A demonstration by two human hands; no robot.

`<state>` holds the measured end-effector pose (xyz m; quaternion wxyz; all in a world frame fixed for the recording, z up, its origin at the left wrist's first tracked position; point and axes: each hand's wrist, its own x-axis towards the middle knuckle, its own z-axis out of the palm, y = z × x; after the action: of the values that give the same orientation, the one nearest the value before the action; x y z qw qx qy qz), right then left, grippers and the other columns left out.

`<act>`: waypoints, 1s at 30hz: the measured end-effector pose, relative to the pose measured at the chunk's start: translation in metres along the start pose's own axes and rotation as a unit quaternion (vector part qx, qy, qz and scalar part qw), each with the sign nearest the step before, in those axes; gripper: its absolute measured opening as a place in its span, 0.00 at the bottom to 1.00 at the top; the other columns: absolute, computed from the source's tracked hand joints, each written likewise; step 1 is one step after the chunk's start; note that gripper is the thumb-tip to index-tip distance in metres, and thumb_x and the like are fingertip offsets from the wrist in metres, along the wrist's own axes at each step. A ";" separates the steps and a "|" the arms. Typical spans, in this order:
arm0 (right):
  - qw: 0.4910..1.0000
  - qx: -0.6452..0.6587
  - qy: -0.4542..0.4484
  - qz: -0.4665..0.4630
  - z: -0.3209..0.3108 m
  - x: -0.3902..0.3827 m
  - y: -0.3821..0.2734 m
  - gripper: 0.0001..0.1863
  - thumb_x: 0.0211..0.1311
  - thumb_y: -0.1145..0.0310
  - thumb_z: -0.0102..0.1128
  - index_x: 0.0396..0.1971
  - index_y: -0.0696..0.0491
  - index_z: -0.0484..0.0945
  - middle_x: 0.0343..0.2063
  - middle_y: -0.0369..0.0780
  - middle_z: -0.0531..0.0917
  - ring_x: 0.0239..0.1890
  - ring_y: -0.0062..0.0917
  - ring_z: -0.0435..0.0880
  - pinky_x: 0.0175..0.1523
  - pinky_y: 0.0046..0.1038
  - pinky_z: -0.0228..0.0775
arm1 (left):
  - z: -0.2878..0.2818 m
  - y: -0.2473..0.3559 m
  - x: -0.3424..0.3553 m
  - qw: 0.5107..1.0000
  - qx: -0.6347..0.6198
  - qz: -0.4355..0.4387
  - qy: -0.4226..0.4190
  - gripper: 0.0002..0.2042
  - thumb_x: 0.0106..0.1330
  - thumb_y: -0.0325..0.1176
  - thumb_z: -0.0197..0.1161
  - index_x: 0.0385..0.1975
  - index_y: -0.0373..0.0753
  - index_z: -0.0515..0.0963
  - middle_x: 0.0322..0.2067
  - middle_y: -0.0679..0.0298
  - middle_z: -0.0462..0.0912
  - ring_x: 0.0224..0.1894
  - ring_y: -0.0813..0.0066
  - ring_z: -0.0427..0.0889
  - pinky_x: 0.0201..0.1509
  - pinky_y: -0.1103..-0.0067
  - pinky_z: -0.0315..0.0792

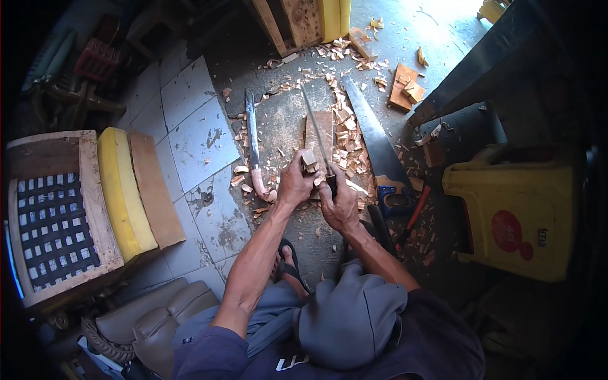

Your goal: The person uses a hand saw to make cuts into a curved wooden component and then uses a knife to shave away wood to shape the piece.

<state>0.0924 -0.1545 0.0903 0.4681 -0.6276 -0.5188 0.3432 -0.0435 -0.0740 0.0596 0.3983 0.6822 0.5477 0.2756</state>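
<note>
Dark shirt cloth [437, 335] and grey cloth [351, 316] lie closest, the shirt cut off by the lower rim. Beyond them the left hand [296, 183] pinches a small wood block [309, 157] near the near end of a flat board [320, 126] on the floor [278, 117]; fingers cover part of the block, so its full shape is hard to tell. Beside it, the right hand [342, 201] is closed around the dark handle of a thin metal tool [315, 120], its shaft stretching over the board; I cannot tell whether it touches the block. Wood chips [345, 136] crowd the board's right edge, with a saw [373, 130] beyond. Left of the board, near the tiles' [196, 133] right edge, lies a long blade [252, 130]. Shadow blurs the far corners.
</note>
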 end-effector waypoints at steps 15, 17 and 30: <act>0.998 -0.022 -0.008 -0.067 0.012 0.004 0.014 0.27 0.70 0.69 0.60 0.68 0.52 0.67 0.31 0.55 0.85 0.32 0.47 0.88 0.35 0.41 0.78 | -0.001 0.003 0.000 0.999 -0.048 -0.001 0.003 0.20 0.60 0.27 0.72 0.49 0.42 0.72 0.37 0.59 0.87 0.41 0.66 0.88 0.45 0.71 0.80; 0.998 -0.030 -0.019 -0.051 0.010 0.003 0.014 0.25 0.71 0.70 0.59 0.66 0.55 0.69 0.33 0.52 0.86 0.34 0.40 0.89 0.37 0.37 0.78 | 0.000 -0.002 0.000 0.999 -0.042 0.005 -0.005 0.22 0.60 0.26 0.72 0.52 0.43 0.71 0.40 0.58 0.87 0.43 0.63 0.89 0.45 0.69 0.82; 0.998 -0.022 -0.009 -0.052 0.002 0.004 0.002 0.24 0.71 0.70 0.59 0.65 0.55 0.70 0.30 0.50 0.86 0.29 0.35 0.88 0.35 0.35 0.77 | 0.002 0.006 -0.001 0.999 -0.035 0.034 0.009 0.20 0.61 0.24 0.68 0.53 0.42 0.72 0.38 0.55 0.86 0.41 0.59 0.89 0.42 0.67 0.81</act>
<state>0.0921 -0.1502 0.0875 0.4667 -0.6069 -0.5621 0.3131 -0.0393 -0.0759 0.0641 0.4073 0.6834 0.5183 0.3138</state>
